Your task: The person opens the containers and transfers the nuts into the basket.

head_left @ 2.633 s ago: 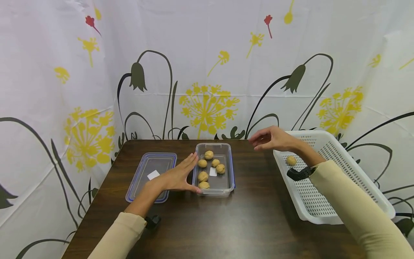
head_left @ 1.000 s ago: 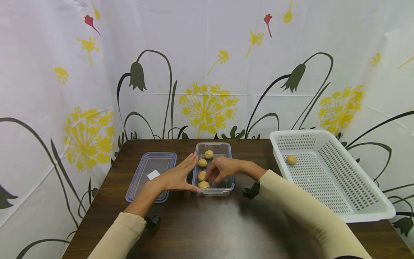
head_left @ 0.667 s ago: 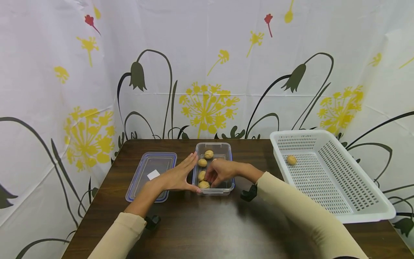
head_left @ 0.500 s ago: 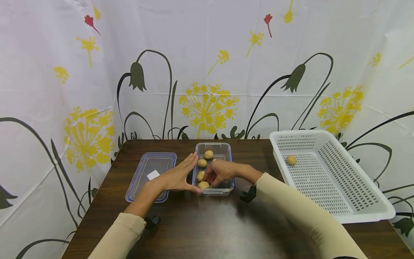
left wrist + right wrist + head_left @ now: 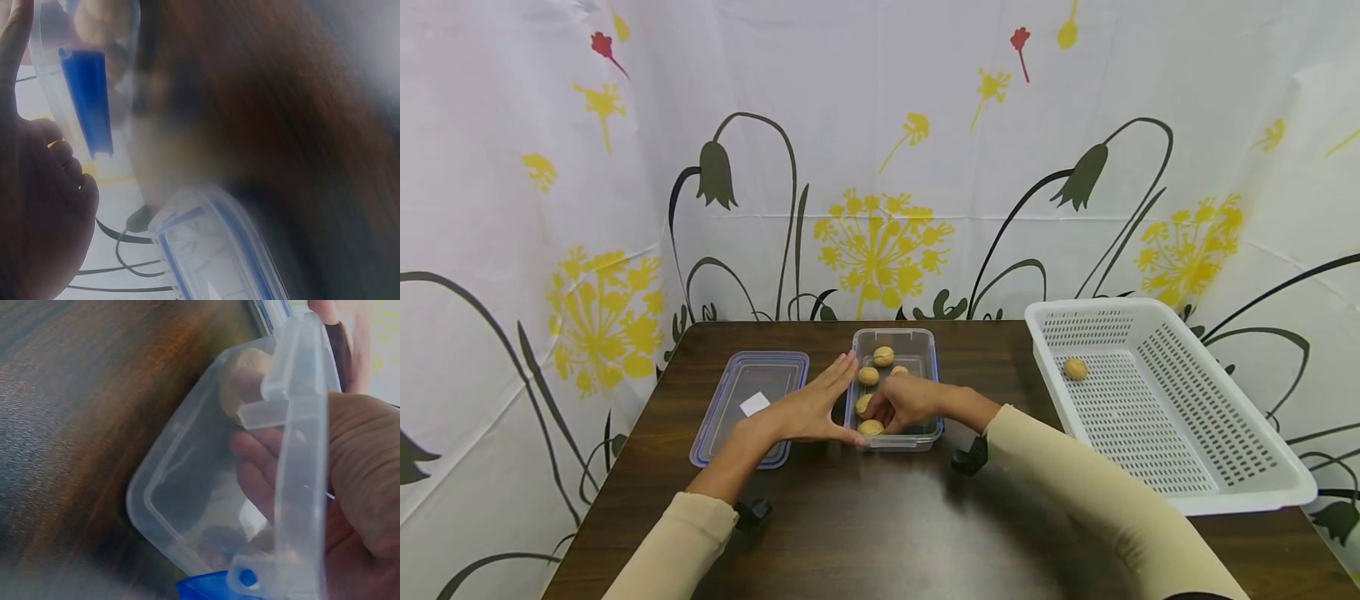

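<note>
A clear plastic container [image 5: 925, 435] with a blue seal and several walnuts inside stands at the middle of the table. My left hand [image 5: 801, 410] lies along its left side, fingers straight, thumb at the near left corner. Inside it is my right hand [image 5: 910, 397], fingers bent downward beside a walnut [image 5: 865, 406] at the left wall. Whether they pinch anything is hidden. Another walnut [image 5: 871, 427] lies in the near left corner; farther back are a walnut [image 5: 868, 376] and a walnut [image 5: 883, 356]. Through the clear wall in the right wrist view, fingertips [image 5: 253, 450] show near a walnut [image 5: 240, 381].
A clear lid [image 5: 775, 375] with a blue rim and a white label lies left of the container. At the right stands a white perforated basket [image 5: 1206, 417], with one walnut [image 5: 1075, 368] in it. A flowered curtain [image 5: 880, 125] hangs behind the table [image 5: 865, 517].
My right hand has come from beside the basket into the container and has edged left and nearer. The walnut at its fingers has shifted slightly left. My left hand has stayed put.
</note>
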A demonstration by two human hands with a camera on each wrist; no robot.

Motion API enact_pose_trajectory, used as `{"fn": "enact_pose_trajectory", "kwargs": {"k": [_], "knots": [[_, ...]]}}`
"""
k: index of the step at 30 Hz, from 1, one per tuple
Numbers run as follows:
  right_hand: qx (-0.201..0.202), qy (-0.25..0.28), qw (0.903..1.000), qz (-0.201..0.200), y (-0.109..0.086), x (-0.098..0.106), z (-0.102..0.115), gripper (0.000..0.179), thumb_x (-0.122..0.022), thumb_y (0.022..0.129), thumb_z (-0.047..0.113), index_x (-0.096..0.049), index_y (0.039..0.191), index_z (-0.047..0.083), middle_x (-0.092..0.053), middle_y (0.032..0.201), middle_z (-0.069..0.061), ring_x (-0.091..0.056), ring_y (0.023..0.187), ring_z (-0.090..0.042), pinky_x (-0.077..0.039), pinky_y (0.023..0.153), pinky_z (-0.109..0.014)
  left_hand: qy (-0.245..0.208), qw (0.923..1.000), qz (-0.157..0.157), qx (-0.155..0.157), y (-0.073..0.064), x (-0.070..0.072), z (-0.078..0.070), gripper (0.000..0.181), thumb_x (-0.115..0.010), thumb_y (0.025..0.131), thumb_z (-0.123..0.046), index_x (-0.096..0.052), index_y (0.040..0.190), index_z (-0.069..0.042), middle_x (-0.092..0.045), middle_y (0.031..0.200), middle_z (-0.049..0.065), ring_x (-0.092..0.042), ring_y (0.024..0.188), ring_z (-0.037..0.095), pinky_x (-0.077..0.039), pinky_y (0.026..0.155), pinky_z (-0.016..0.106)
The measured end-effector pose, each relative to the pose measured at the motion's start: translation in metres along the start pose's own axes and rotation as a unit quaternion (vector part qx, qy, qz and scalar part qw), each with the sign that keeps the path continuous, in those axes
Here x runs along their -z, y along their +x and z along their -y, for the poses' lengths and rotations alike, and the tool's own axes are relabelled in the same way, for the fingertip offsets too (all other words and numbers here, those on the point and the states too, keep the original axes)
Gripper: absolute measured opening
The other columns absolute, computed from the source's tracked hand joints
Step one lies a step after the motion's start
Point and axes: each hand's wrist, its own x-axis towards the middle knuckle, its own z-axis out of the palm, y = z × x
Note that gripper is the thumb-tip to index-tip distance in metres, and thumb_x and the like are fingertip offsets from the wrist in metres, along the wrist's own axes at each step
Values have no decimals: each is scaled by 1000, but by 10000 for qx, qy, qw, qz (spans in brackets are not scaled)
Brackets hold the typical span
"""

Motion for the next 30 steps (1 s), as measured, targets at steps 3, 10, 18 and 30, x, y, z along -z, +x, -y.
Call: {"fn": "enact_pose_trajectory", "kwargs": {"k": [3, 10, 18, 30], "knots": [[27, -296, 9995, -123, 1, -2, 0, 32, -84, 86, -2, -78, 117, -2, -81, 103, -8, -75, 88, -7, -58, 79, -15, 1, 10000, 1, 3, 0, 1, 0, 127, -83, 87, -57, -6, 168, 3, 4, 177, 20, 1, 164, 37, -27, 126, 60], [58, -704, 9968, -383, 2, -5, 1, 29, -88, 86, 4, -80, 114, 3, -82, 100, -3, -75, 86, -6, -57, 77, -12, 27, 10000, -25, -22, 1, 3, 0, 127, -84, 86, -57, -7, 167, 4, 4, 177, 21, 0, 164, 37, -27, 126, 60], [110, -725, 9959, -534, -2, -6, 3, 29, -87, 86, 7, -80, 114, 3, -82, 100, -5, -76, 86, -7, -57, 76, -12, -33, 10000, 32, -40, 1, 1, 1, 128, -82, 86, -59, -5, 168, 4, 5, 177, 20, 1, 164, 38, -27, 126, 61], [316, -437, 9967, -606, -16, 10, 5, 34, -87, 88, 13, -79, 119, 1, -81, 99, -4, -77, 86, -14, -58, 76, -16, -23, 10000, 66, 35, 0, -1, 3, 129, -82, 86, -61, -5, 169, 0, 7, 178, 16, 3, 164, 34, -24, 128, 59]]}}
